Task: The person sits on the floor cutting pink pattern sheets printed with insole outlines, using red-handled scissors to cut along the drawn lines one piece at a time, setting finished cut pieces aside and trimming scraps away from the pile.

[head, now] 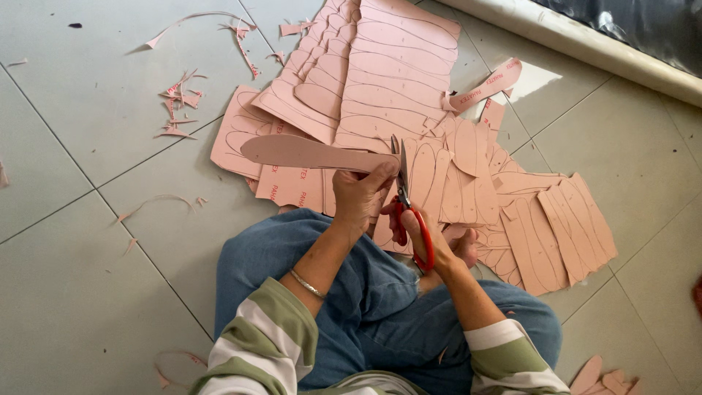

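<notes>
Head view, left hand: the left hand (pixel 363 194) is clamped on one end of a pink sole-shaped piece (pixel 307 152), thumb on top and fingers curled under it.
Head view, sole-shaped piece: it is held level above the floor and sticks out to the left of the hand, its rounded tip over the pink sheets.
Head view, right hand: the right hand (pixel 424 238) is closed through the red loops of the scissors (pixel 406 208), gripping them.
Head view, scissors: the blades point up and away from the body, meeting the held piece just beside the left thumb; whether the blades are apart or together is too small to tell.
Head view, wrist: a thin silver bangle (pixel 307 284) sits on the left forearm.
Head view, clothing: striped green and white sleeves, blue jeans (pixel 365 307), legs folded on the floor.
Head view, surroundings: large pink sheets (pixel 387 73) marked with sole outlines lie ahead on the grey tiled floor (pixel 80 241); a fan of cut pink soles (pixel 563 227) lies to the right; thin pink offcuts (pixel 179 102) are scattered at the left.
</notes>
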The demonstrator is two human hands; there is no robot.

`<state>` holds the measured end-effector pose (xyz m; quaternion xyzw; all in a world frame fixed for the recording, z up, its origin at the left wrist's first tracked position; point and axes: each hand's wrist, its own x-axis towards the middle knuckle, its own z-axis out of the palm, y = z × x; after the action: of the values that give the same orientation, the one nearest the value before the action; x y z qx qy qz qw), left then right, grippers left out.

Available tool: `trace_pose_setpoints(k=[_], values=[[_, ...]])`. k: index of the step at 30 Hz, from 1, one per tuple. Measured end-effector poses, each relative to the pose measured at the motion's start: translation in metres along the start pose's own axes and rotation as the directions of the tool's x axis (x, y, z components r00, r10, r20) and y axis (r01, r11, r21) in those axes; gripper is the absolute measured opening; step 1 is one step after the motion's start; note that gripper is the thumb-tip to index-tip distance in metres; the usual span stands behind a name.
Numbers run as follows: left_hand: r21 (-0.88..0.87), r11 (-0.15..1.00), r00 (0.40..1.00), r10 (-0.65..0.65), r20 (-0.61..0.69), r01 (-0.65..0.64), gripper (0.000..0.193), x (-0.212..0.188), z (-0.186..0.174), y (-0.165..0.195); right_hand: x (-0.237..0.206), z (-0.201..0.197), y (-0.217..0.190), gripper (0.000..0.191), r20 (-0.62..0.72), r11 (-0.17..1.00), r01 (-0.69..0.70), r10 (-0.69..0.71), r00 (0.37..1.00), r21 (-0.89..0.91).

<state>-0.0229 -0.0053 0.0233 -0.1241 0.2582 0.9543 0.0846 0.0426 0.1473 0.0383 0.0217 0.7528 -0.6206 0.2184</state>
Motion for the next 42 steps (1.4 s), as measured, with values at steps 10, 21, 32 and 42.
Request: trace_pose_setpoints(k=[10, 21, 32, 42], values=[[0.176, 0.983, 0.998, 0.059, -0.004, -0.057, 0.013, -0.006, 0.004, -0.001, -0.005, 0.004, -0.005, 0.091, -0.058, 0.997, -0.011, 0.015, 0.998, 0.081], [0.223, 0.973, 0.997, 0.044, 0.060, -0.057, 0.009, 0.000, -0.002, 0.007, -0.006, -0.007, -0.011, 0.090, -0.045, 0.999, -0.044, 0.045, 0.998, 0.020], [0.271, 0.960, 0.994, 0.043, 0.100, -0.069, 0.010, 0.010, -0.009, 0.015, -0.006, -0.025, -0.012, 0.085, -0.005, 0.994, -0.112, 0.113, 0.994, 0.010], [0.461, 0.887, 0.968, -0.144, 0.205, 0.035, 0.011, 0.016, -0.015, 0.047, -0.014, -0.046, -0.025, 0.084, 0.140, 0.992, -0.125, 0.126, 0.982, -0.017]])
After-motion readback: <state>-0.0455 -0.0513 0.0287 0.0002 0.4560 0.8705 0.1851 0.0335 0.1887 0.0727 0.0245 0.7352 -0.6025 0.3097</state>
